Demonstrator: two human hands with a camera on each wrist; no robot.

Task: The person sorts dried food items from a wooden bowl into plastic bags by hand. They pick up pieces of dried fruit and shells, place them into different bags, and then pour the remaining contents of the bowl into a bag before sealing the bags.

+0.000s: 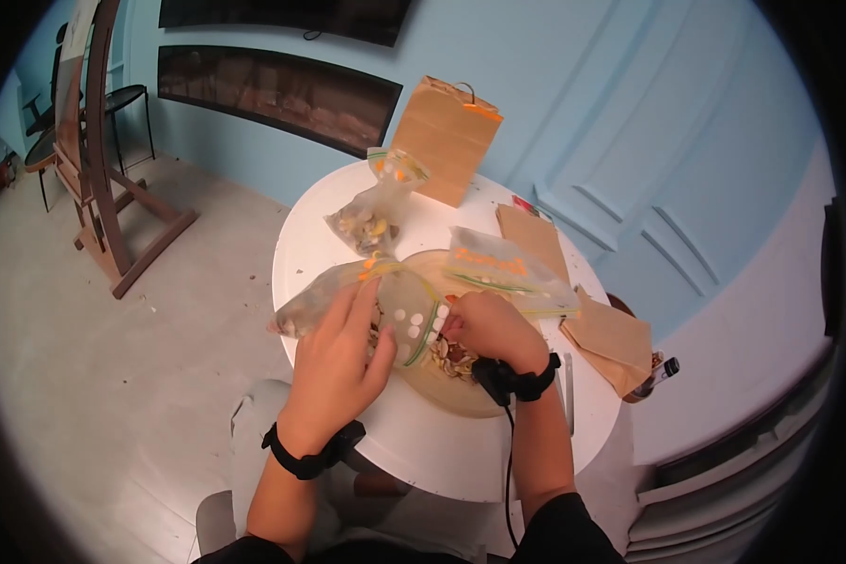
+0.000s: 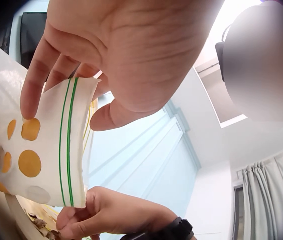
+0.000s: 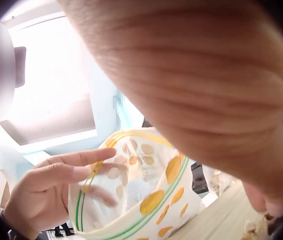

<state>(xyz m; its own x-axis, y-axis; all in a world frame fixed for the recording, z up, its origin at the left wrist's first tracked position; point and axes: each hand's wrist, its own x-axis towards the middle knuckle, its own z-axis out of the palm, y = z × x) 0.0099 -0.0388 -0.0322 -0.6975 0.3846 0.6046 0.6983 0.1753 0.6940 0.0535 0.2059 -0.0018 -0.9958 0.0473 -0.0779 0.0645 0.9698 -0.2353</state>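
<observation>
A translucent zip bag (image 1: 409,315) with a green and yellow seal and printed dots stands with its mouth gaping toward the right. My left hand (image 1: 334,352) is at its rim with straight fingers, the thumb spread apart; through the bag's wall one finger shows in the right wrist view. Over a heap of dried slices (image 1: 451,360) on a round pale tray (image 1: 423,393), my right hand (image 1: 492,329) has curled fingers beside the bag's mouth. In the left wrist view its fingertips (image 2: 66,231) pinch down at the dried pieces; what lies between them is mostly hidden.
Another filled zip bag (image 1: 367,221) stands at the back left, and a flat zip bag (image 1: 508,268) lies over the tray's far right. A tall paper bag (image 1: 446,141) is at the back. Folded paper bags (image 1: 611,340) and a metal utensil (image 1: 570,395) lie on the right.
</observation>
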